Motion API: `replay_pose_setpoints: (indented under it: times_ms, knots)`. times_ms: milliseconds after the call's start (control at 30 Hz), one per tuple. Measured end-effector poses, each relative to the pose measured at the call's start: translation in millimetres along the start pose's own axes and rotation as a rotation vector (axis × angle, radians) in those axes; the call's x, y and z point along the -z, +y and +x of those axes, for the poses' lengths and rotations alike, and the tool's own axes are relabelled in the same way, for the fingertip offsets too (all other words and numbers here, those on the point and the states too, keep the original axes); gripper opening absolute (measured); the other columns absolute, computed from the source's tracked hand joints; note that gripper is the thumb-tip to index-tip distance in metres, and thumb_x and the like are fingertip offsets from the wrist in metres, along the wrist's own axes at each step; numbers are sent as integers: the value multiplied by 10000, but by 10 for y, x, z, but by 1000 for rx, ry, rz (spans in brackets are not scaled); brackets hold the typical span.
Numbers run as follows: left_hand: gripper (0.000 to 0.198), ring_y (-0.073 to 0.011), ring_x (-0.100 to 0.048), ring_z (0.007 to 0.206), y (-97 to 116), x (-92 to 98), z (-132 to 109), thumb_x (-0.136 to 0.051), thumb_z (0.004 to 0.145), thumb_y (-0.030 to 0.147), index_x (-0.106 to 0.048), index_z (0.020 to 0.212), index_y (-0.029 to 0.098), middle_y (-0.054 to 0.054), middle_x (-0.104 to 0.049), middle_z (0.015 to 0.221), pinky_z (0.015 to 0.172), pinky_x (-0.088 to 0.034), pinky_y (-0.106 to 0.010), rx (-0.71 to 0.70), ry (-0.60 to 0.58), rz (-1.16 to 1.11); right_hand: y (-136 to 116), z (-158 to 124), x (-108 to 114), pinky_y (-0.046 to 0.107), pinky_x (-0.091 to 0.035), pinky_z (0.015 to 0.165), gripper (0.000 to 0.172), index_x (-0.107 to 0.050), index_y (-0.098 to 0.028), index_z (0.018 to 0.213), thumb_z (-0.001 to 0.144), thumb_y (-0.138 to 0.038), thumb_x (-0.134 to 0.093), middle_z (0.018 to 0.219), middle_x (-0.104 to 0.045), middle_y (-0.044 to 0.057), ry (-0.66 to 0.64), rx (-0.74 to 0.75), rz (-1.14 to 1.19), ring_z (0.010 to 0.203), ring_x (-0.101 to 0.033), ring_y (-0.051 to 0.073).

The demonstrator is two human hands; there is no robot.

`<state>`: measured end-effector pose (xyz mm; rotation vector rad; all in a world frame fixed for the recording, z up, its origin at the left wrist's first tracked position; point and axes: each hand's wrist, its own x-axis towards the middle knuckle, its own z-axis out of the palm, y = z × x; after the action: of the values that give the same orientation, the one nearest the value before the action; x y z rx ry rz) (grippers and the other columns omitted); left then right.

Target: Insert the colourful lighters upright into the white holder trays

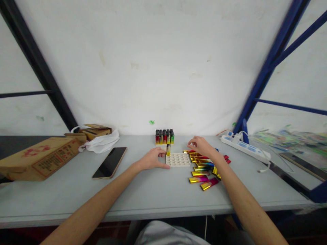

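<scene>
A white tray (178,160) with rows of round holes lies on the table in front of me. My left hand (152,159) is at its left end, thumb and fingers closed about the edge. One lighter (168,150), gold below and dark on top, stands upright in the tray's far left corner. Right of the tray lies a loose pile of shiny lighters (199,179) in gold, red, pink and blue. Over the far end of this pile is my right hand (202,147), its fingers bent together; what they hold, if anything, I cannot make out.
A block of upright lighters (165,137) with black tops stands near the wall. A phone (110,162), a white plastic bag (102,143) and a cardboard box (42,158) are on the left. A white power strip (245,148) lies right, beside the blue frame (264,73).
</scene>
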<state>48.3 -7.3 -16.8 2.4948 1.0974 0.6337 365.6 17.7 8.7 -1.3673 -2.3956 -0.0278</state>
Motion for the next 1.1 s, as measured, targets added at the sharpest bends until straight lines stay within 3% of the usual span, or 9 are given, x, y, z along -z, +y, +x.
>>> replay_pose_setpoints:
  times_ms: [133,267,400,533,633,733,900,1000,1100]
  knots:
    - [566,-209,-564,802,-3,-1,-4,-843,618,654,-693,872,171,-12,-610,856,717,-406,-297,0,1,-6,127,-34,-43,325,-479,935,233,-816,-179,1032,915,-317,-670,1110,-754,133,-94,68,68,1013,-675,260]
    - [575,-210,-560,797,2,3,-4,-834,619,667,-689,874,172,-12,-602,847,715,-405,-299,-3,3,-5,191,-49,-154,303,-491,865,206,-791,-174,969,934,-315,-645,1014,-766,110,-158,34,118,929,-682,235]
    - [574,-211,-561,798,7,10,-4,-831,621,667,-682,871,173,-15,-604,854,713,-401,-298,-7,0,-1,139,-40,-214,271,-459,762,186,-689,-159,1019,963,-328,-634,974,-743,108,-118,-110,52,843,-661,209]
    - [573,-210,-561,804,-2,7,-4,-826,629,674,-662,858,175,-15,-604,857,721,-403,-297,-10,-8,9,9,-15,-185,270,-409,713,215,-621,-153,1109,1037,-272,-456,858,-720,87,52,-229,78,762,-638,198]
    - [580,-208,-563,797,-10,4,-2,-825,628,679,-658,863,176,-15,-608,857,719,-405,-297,-12,-9,18,-110,10,-154,281,-401,700,263,-645,-159,1032,1021,-310,-431,804,-699,58,190,-250,247,719,-609,189]
    - [570,-202,-559,784,-6,7,-2,-832,627,670,-650,850,178,-12,-607,847,708,-407,-294,-19,-3,24,-234,35,-145,280,-404,657,370,-684,-161,880,948,-488,-525,744,-671,34,268,-277,492,671,-562,175]
    - [552,-194,-550,778,19,19,-10,-841,637,646,-651,852,174,-9,-602,841,697,-401,-292,-27,1,13,-446,51,-153,269,-441,645,507,-664,-158,762,824,-660,-637,687,-593,8,227,-257,877,681,-525,159]
    - [555,-204,-556,793,30,22,-13,-849,636,634,-663,881,171,-18,-607,858,714,-408,-302,-16,-2,-5,-562,47,-163,275,-490,714,511,-618,-181,812,852,-690,-598,774,-607,14,230,-211,1046,767,-563,166]
    - [558,-209,-559,791,34,21,-15,-849,631,636,-658,874,172,-18,-607,852,721,-410,-310,-11,-3,-6,-663,31,-176,280,-506,683,509,-542,-211,830,898,-715,-523,756,-592,-2,179,-214,1163,710,-577,157]
